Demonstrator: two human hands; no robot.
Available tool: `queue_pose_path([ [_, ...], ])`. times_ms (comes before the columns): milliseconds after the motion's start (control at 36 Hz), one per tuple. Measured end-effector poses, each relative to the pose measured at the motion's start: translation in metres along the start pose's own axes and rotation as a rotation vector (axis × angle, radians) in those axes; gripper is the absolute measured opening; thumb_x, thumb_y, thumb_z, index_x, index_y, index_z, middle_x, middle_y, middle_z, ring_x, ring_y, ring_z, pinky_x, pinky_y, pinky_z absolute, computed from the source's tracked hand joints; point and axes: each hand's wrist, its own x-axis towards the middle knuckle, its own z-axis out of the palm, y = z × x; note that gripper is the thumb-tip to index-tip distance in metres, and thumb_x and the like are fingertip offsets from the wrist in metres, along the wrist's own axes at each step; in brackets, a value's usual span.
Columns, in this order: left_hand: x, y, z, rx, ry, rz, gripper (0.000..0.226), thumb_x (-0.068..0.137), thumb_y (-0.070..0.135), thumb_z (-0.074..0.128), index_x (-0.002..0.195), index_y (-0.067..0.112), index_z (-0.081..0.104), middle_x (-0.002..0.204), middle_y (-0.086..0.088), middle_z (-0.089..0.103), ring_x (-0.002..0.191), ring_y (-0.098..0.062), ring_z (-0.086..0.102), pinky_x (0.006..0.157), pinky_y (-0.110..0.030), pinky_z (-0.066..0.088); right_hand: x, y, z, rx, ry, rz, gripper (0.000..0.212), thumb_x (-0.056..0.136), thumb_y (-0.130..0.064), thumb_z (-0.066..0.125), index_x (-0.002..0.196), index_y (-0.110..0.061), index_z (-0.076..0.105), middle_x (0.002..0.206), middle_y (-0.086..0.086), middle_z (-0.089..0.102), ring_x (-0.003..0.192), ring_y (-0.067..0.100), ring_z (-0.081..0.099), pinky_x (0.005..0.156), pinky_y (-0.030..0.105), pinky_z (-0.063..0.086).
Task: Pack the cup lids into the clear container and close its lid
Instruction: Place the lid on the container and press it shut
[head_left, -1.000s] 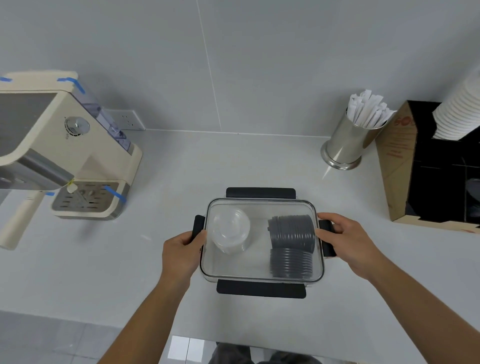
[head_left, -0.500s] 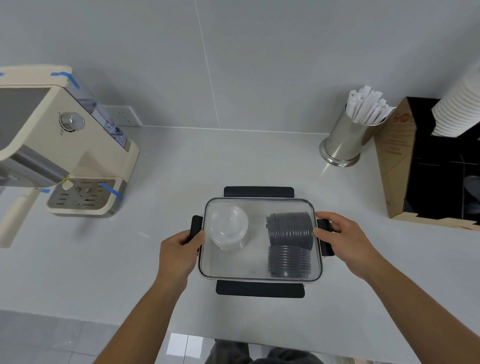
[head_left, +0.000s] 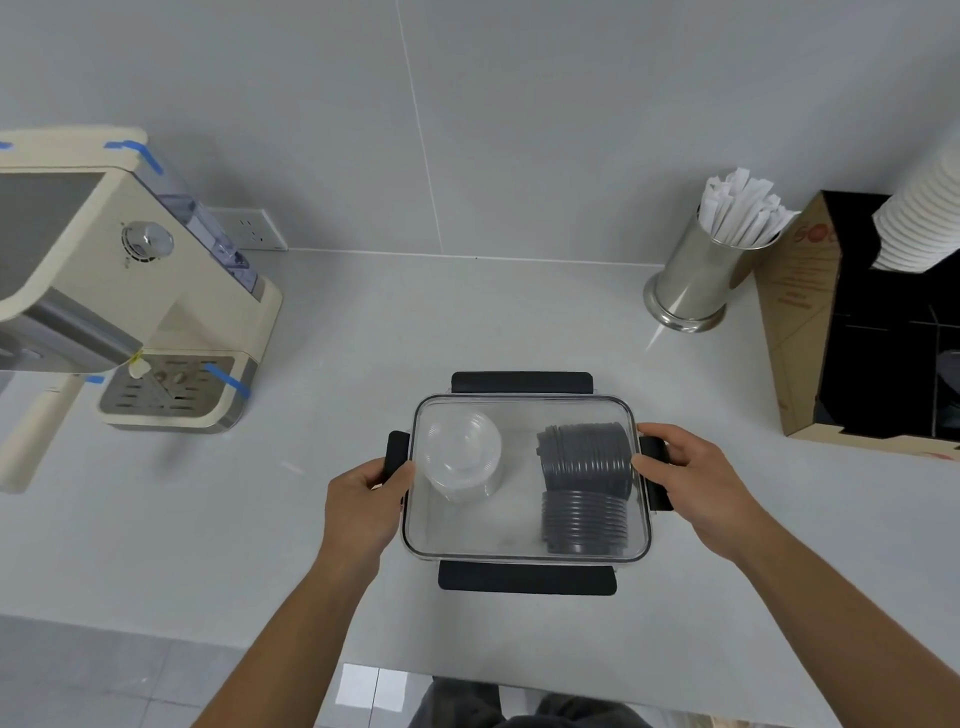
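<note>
The clear container (head_left: 519, 548) sits on the grey counter in front of me with its clear lid on top. Four black latch flaps stick out flat on its sides. Inside, a stack of clear cup lids (head_left: 460, 457) lies at the left. Two stacks of dark grey cup lids (head_left: 584, 486) lie on their sides at the right. My left hand (head_left: 363, 501) grips the left edge at the left latch (head_left: 396, 454), thumb on the lid. My right hand (head_left: 696, 478) holds the right edge over the right latch (head_left: 657, 493).
A cream espresso machine (head_left: 140, 291) stands at the left. At the back right stand a steel cup of wrapped straws (head_left: 706, 270), a cardboard organiser (head_left: 810, 322) and a stack of white paper cups (head_left: 924, 213). The counter's front edge runs just below the container.
Both hands have stayed on the container's sides; the fingers shifted slightly on the side latches. The view moved a little.
</note>
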Motion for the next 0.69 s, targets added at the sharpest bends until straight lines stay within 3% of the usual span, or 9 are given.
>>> queue_pose_path([
  [111, 0.001, 0.0, -0.001, -0.009, -0.016, 0.007, 0.013, 0.084, 0.017, 0.072, 0.072, 0.018, 0.076, 0.065, 0.003, 0.069, 0.065, -0.016, 0.06, 0.072, -0.032, 0.055, 0.0, 0.001, 0.0, -0.006, -0.008, -0.019, 0.032, 0.087, -0.01, 0.067, 0.096, -0.042, 0.067, 0.102, 0.0, 0.072, 0.091, 0.02, 0.069, 0.064, 0.028, 0.057],
  [222, 0.001, 0.001, -0.002, -0.052, -0.044, -0.009, 0.01, 0.085, 0.013, 0.072, 0.08, 0.02, 0.077, 0.078, -0.004, 0.074, 0.068, -0.017, 0.063, 0.068, -0.027, 0.055, 0.002, 0.002, -0.002, 0.0, -0.027, -0.02, 0.033, 0.088, -0.01, 0.066, 0.102, -0.04, 0.067, 0.107, 0.003, 0.071, 0.095, 0.024, 0.068, 0.072, 0.036, 0.058],
  [333, 0.0, 0.004, -0.005, -0.101, -0.085, -0.04, 0.007, 0.085, 0.011, 0.072, 0.086, 0.015, 0.078, 0.081, -0.006, 0.074, 0.069, -0.019, 0.063, 0.069, -0.027, 0.054, 0.002, 0.001, -0.002, 0.015, -0.043, -0.014, 0.037, 0.089, -0.008, 0.064, 0.098, -0.044, 0.069, 0.104, -0.001, 0.072, 0.093, 0.018, 0.07, 0.067, 0.028, 0.057],
  [389, -0.002, 0.005, -0.006, -0.109, -0.09, -0.046, 0.007, 0.085, 0.012, 0.072, 0.086, 0.014, 0.078, 0.081, -0.006, 0.073, 0.069, -0.019, 0.062, 0.071, -0.031, 0.055, 0.002, 0.0, -0.002, 0.014, -0.047, -0.012, 0.039, 0.089, -0.007, 0.064, 0.097, -0.045, 0.069, 0.103, -0.002, 0.073, 0.09, 0.017, 0.07, 0.063, 0.025, 0.056],
  [500, -0.004, 0.007, -0.004, -0.119, -0.088, -0.07, 0.007, 0.086, 0.012, 0.071, 0.089, 0.013, 0.077, 0.09, -0.015, 0.073, 0.076, -0.024, 0.061, 0.082, -0.041, 0.056, 0.004, 0.0, -0.003, 0.001, -0.058, -0.009, 0.036, 0.089, -0.007, 0.063, 0.109, -0.037, 0.067, 0.108, 0.006, 0.072, 0.094, 0.024, 0.069, 0.065, 0.032, 0.056],
  [583, -0.003, 0.009, -0.004, -0.133, -0.08, -0.077, 0.008, 0.086, 0.012, 0.072, 0.084, 0.018, 0.077, 0.086, -0.009, 0.076, 0.074, -0.022, 0.064, 0.072, -0.032, 0.056, 0.004, -0.002, -0.002, -0.014, -0.056, -0.013, 0.035, 0.09, -0.008, 0.063, 0.104, -0.04, 0.068, 0.105, 0.004, 0.072, 0.092, 0.023, 0.07, 0.063, 0.029, 0.055],
  [694, -0.003, 0.01, -0.005, -0.127, -0.074, -0.082, 0.014, 0.084, 0.011, 0.074, 0.075, 0.021, 0.077, 0.071, 0.003, 0.075, 0.066, -0.016, 0.062, 0.064, -0.025, 0.052, 0.004, -0.002, -0.002, -0.045, -0.045, -0.011, 0.035, 0.09, -0.008, 0.063, 0.113, -0.033, 0.066, 0.106, 0.004, 0.071, 0.092, 0.022, 0.069, 0.06, 0.026, 0.055],
])
